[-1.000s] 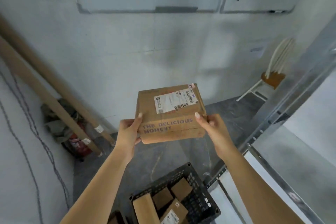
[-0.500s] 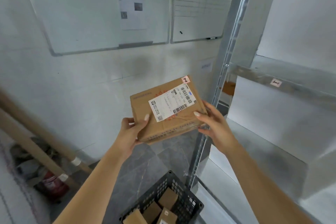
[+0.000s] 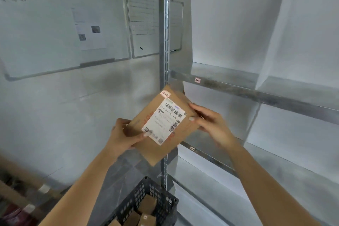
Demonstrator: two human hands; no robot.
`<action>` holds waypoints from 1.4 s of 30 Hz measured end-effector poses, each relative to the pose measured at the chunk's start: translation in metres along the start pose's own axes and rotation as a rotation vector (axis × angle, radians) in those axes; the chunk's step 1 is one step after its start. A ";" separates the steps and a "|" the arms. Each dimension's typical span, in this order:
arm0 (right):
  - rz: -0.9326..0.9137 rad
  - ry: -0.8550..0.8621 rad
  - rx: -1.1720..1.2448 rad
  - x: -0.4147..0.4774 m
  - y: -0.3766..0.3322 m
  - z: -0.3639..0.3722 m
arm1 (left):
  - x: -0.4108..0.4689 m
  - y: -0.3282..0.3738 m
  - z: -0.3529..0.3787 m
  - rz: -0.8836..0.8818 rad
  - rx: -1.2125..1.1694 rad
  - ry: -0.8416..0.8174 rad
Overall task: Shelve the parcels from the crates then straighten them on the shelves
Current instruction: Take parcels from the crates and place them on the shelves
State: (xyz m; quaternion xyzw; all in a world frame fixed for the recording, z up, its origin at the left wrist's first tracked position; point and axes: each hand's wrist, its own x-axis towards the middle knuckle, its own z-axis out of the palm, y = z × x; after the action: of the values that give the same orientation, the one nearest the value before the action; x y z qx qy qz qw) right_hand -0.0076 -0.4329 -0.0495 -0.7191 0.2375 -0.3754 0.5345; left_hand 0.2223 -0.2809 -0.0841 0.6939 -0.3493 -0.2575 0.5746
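Cardboard, brown and flat, makes up the parcel (image 3: 161, 126) that both hands are holding up in front of the metal shelving. It is sitting tilted, one corner pointing up toward the upright post (image 3: 163, 42), and its white shipping label (image 3: 164, 122) with barcodes is facing the camera. A small pink sticker (image 3: 165, 94) is showing at its top corner.

The left hand (image 3: 124, 136) is gripping the parcel's lower left edge, thumb pressing on the front near the label, the other fingers wrapping behind. The right hand (image 3: 211, 124) is clasping the right edge, its fingers (image 3: 194, 108) curling over the side and the thumb lying on the face.

The parcel is hanging in the air, just below the front lip of a shelf (image 3: 256, 95) that is carrying a small tag (image 3: 197, 80), and is not resting on any shelf. Behind it another shelf (image 3: 211, 158) is running off to the right.

Down on the floor a black crate (image 3: 163, 202) is standing beside the post, with more cardboard parcels (image 3: 146, 207) lying inside. Whiteboards (image 3: 55, 33) are hanging on the wall to the left.
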 end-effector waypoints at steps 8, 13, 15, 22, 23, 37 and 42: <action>-0.181 0.199 -0.046 -0.003 -0.066 -0.018 | -0.010 0.078 0.049 0.139 -0.346 -0.128; -0.266 0.190 -0.139 0.012 -0.079 -0.019 | 0.017 0.100 0.079 0.176 -0.420 -0.087; -0.309 0.235 -0.187 0.024 -0.082 -0.022 | 0.034 0.106 0.083 0.187 -0.447 -0.105; -0.288 0.280 -0.385 0.101 -0.072 -0.021 | 0.128 0.127 0.083 0.254 -0.407 -0.188; -0.277 0.298 -0.398 0.113 -0.069 -0.021 | 0.143 0.131 0.082 0.270 -0.378 -0.201; -0.029 0.546 -0.466 0.222 -0.015 -0.028 | 0.296 0.138 0.098 0.453 -0.066 -0.390; 0.031 0.574 -0.480 0.236 0.000 -0.031 | 0.320 0.131 0.110 0.431 -0.028 -0.387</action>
State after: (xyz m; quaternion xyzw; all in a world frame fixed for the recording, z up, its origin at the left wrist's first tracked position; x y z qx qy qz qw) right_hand 0.1111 -0.6265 0.0223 -0.6857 0.4700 -0.4870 0.2679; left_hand 0.3137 -0.6110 0.0355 0.5335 -0.5883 -0.2619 0.5483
